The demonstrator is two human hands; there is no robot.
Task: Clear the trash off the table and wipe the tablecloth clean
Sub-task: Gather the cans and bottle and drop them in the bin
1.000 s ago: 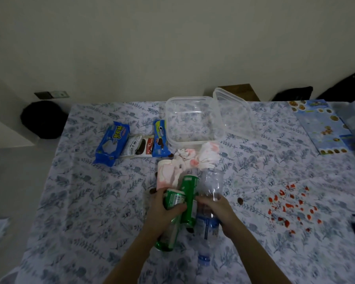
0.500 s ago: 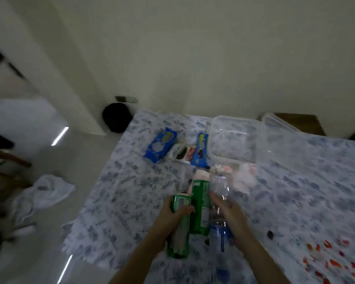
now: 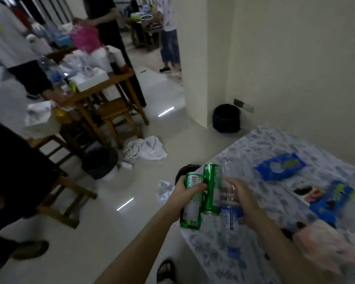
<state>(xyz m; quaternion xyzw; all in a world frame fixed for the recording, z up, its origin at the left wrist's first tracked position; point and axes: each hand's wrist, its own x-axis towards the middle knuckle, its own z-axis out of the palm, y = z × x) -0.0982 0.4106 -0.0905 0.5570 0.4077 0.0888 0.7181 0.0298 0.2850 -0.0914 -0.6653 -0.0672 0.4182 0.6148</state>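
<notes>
My left hand [image 3: 184, 192] grips a green can [image 3: 191, 210], with a second green can [image 3: 212, 189] pressed between it and a clear plastic bottle [image 3: 231, 208]. My right hand [image 3: 243, 198] holds that bottle by its blue label. The bundle hangs over the left edge of the table, above the floral tablecloth [image 3: 279, 140]. Blue snack wrappers [image 3: 280, 166] lie further right on the cloth. Stained crumpled tissues [image 3: 324, 242] sit at the lower right.
A black bin [image 3: 226, 117] stands on the floor by the wall corner. Another dark bin [image 3: 99, 161] sits left, next to white cloth [image 3: 152, 148]. Wooden stools and a cluttered table [image 3: 103, 83] stand left, with several people around. A dark object [image 3: 186, 171] lies behind my left hand.
My view has swung far left, from the table top to the floor and room. Both hands have carried the cans and bottle to the table's left edge.
</notes>
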